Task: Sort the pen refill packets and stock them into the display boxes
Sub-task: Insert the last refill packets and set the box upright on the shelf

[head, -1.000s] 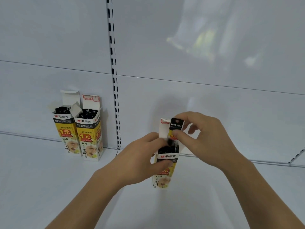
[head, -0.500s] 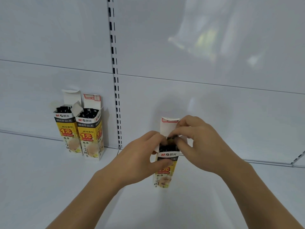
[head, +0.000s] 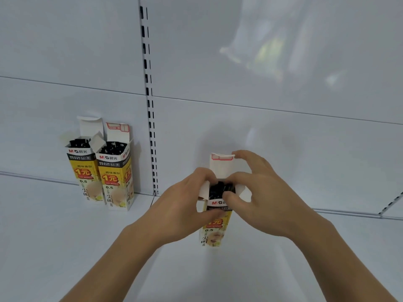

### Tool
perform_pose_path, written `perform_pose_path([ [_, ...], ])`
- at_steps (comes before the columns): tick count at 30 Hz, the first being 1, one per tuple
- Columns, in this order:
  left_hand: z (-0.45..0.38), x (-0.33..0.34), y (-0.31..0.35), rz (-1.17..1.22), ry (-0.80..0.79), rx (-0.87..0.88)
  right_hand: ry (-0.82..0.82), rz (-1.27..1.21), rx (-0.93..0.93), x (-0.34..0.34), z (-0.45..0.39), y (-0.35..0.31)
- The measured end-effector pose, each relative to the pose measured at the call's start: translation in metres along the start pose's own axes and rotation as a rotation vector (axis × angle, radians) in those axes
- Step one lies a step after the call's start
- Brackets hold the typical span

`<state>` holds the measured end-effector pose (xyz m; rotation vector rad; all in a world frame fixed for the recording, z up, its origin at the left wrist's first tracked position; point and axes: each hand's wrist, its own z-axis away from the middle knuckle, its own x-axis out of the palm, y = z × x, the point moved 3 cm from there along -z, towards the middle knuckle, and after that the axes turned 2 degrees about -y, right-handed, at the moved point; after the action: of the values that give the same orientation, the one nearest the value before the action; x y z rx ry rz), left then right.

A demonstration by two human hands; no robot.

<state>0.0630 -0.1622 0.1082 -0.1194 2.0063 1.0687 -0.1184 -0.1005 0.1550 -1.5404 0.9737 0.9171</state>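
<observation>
With the left hand (head: 187, 205) gripping the yellow-and-white cardboard display box (head: 214, 227) right of the slotted upright (head: 150, 110), the right hand (head: 250, 192), pinching black refill packets (head: 221, 189) at its mouth, should press them level.

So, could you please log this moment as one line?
left hand grips display box | right hand presses refill packets in | two stocked boxes left

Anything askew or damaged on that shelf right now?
Nothing damaged or spilled. The two display boxes at the back left stand upright, touching, flaps open. The left hand holds the third box upright while the right hand works at its open top.
</observation>
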Motion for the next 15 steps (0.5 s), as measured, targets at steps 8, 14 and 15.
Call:
perform_pose_path([
  [8, 0.0, -0.003, 0.003, -0.045, -0.03, 0.02, -0.239, 0.021, 0.037, 0.0, -0.007, -0.019],
  [14, 0.0, -0.001, -0.002, -0.011, -0.013, 0.023, -0.147, 0.102, 0.042, -0.006, -0.007, -0.016],
  [15, 0.0, -0.001, -0.002, -0.014, -0.014, 0.024, -0.156, 0.112, 0.046, -0.004, -0.007, -0.016],
])
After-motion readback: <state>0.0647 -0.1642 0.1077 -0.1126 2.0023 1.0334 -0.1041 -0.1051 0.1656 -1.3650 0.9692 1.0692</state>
